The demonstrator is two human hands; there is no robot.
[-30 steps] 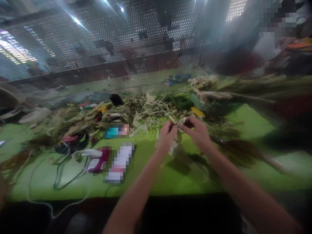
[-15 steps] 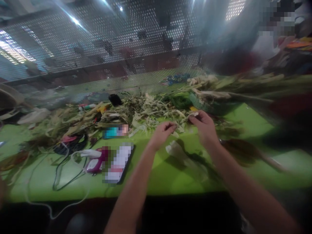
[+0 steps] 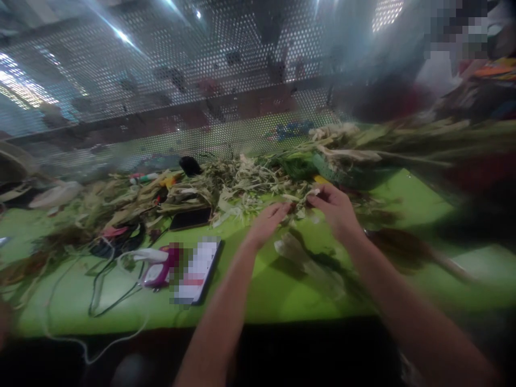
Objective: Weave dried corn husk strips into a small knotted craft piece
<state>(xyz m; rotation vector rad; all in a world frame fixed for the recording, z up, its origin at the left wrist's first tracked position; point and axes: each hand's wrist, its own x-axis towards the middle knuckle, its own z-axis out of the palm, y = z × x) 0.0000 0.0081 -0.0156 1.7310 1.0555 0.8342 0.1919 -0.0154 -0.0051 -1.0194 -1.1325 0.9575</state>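
Observation:
Over the green table (image 3: 258, 301), my left hand (image 3: 266, 223) has its fingers pinched together; what lies between them is too small to make out. To its right, my right hand (image 3: 334, 207) grips a small pale piece of dried husk (image 3: 313, 192) between thumb and fingers. The two hands are a short distance apart, close to loose husk scraps (image 3: 299, 209). Below them on the table lies a pale, whitish bundle (image 3: 304, 260), blurred. Just beyond the hands spreads a heap of dried husk strips (image 3: 245, 174).
Left of my arms lie a phone with a light screen (image 3: 197, 271), a dark-screened phone (image 3: 190, 219), a purple-and-white device (image 3: 159, 269) and cables (image 3: 94, 290). A green basket (image 3: 332, 166) stands behind my right hand. A brown, long-handled object (image 3: 407, 250) lies right. A perforated metal panel (image 3: 201, 86) rises behind.
My right hand has shifted slightly left with the husk piece, nearer my left hand. My left fingers are a little more extended. The smaller phone's screen has gone dark.

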